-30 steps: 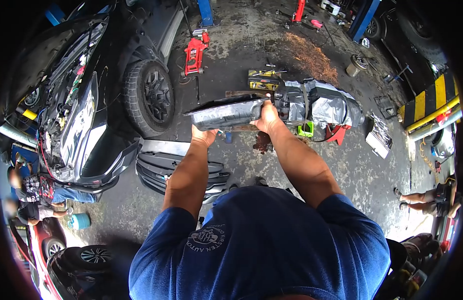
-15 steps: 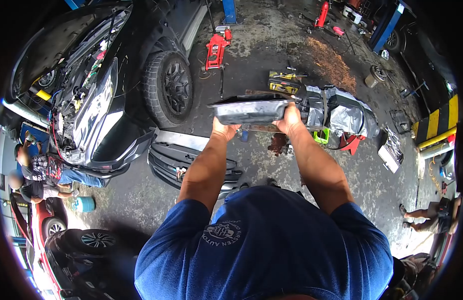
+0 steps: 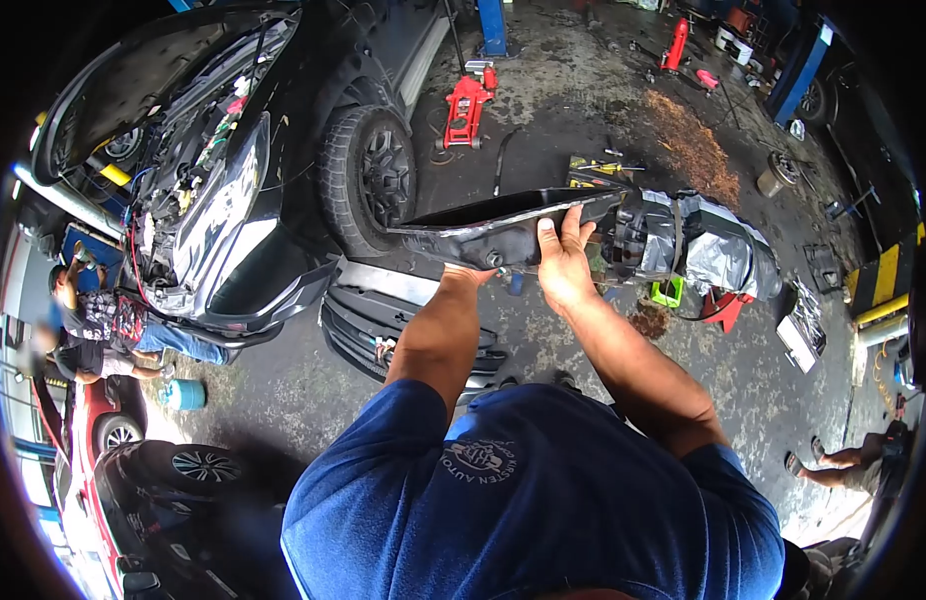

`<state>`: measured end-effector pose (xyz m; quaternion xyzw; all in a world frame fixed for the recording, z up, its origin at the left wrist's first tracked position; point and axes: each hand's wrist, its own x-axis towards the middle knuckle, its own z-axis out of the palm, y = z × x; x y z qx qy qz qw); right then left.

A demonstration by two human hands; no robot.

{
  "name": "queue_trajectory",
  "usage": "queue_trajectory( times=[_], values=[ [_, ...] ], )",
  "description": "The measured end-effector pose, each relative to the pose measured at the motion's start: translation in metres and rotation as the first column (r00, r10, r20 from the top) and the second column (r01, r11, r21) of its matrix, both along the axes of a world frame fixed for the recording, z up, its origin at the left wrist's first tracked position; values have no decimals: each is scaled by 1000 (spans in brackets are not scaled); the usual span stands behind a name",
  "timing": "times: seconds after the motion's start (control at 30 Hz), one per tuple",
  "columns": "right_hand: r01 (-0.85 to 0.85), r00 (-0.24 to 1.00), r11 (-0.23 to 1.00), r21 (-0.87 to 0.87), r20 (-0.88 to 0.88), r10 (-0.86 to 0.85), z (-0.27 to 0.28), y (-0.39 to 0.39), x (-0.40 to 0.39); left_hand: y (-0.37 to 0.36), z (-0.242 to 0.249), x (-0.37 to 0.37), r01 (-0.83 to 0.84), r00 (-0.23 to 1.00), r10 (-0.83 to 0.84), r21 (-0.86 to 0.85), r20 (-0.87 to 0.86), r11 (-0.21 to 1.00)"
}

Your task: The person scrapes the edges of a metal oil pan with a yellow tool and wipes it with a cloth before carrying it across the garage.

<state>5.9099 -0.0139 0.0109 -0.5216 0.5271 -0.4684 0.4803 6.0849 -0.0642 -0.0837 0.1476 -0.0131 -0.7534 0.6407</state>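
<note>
A black oil pan [image 3: 461, 247] is held up in front of me, tilted so that its flanged rim and part of its dark inside show. A bolt-like plug sits on its near wall. My left hand [image 3: 467, 275] supports the pan from below at its left part, with most of the fingers hidden under it. On the right, my right hand [image 3: 566, 250] grips the near wall, thumb and fingers up by the rim. Just beyond and right of the pan, a large part wrapped in silver and black sheeting [image 3: 718, 245] lies near the floor.
A dark vehicle [image 3: 253, 190] with raised hood stands left, its front wheel [image 3: 383, 175] behind the pan. A grille [image 3: 408, 330] lies on the floor. Red floor jack [image 3: 466, 112], yellow-black box [image 3: 595, 172], green container [image 3: 668, 291] and tool tray [image 3: 803, 335] lie around. Other people are at both sides.
The pan has tilted and swung nearer, its left end lower and its plug now showing. My right hand has shifted from the pan's right end onto its near wall. The view has turned slightly.
</note>
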Motion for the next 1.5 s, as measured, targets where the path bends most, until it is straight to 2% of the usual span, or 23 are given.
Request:
queue_trajectory(
  times=[0.03,0.27,0.47,0.77,0.87,0.93,0.97,1.0,1.07,1.13,1.2,1.23,1.27,1.33,1.37,1.5],
  values=[
    [-25,997,999,-30,-78,22,7,6,1,0,2,-1,-5,1000,5,-6,-6,1000],
    [-116,972,972,-202,-223,69,25,25,5,-5,8,-7,-9,1000,7,-59,-23,998],
    [-114,967,964,-239,-250,53,26,27,4,-7,10,-12,-13,1000,10,-84,-28,996],
    [-91,975,980,-176,-215,52,34,27,1,-11,8,-22,-9,1000,6,-125,-21,992],
    [-32,984,984,-173,-180,0,20,23,-3,-15,0,-21,-7,1000,10,-161,17,987],
    [12,1000,997,-72,-15,-13,11,10,-19,-10,5,-21,29,999,-22,-160,42,987],
    [75,983,996,37,164,-80,9,-1,-26,-6,14,-22,80,997,-79,-111,9,991],
    [138,925,980,146,334,-180,12,-10,-34,2,35,-27,113,988,-103,-79,112,990],
    [-65,768,989,131,640,-34,-14,-47,-68,-10,6,-20,218,932,-201,-22,300,976],
    [37,681,972,231,706,-193,-3,-57,-83,-11,11,-38,106,926,-101,7,364,994],
    [-19,627,949,315,743,-234,-40,-86,-111,-19,2,-53,32,960,-25,-21,280,999],
    [-7,650,944,330,718,-247,-56,-95,-122,-17,6,-59,11,978,-11,0,209,1000],
    [22,647,931,365,704,-292,-59,-91,-127,-24,-5,-62,22,985,-27,30,169,999],
    [45,635,919,392,699,-329,-96,-106,-141,-23,-3,-74,7,986,-21,87,166,996],
    [12,584,928,372,751,-308,-98,-103,-143,-24,-2,-77,21,981,-39,96,189,995],
    [-61,531,927,369,799,-283,-100,-93,-148,-27,-8,-80,65,967,-99,148,234,987]
  ],
)
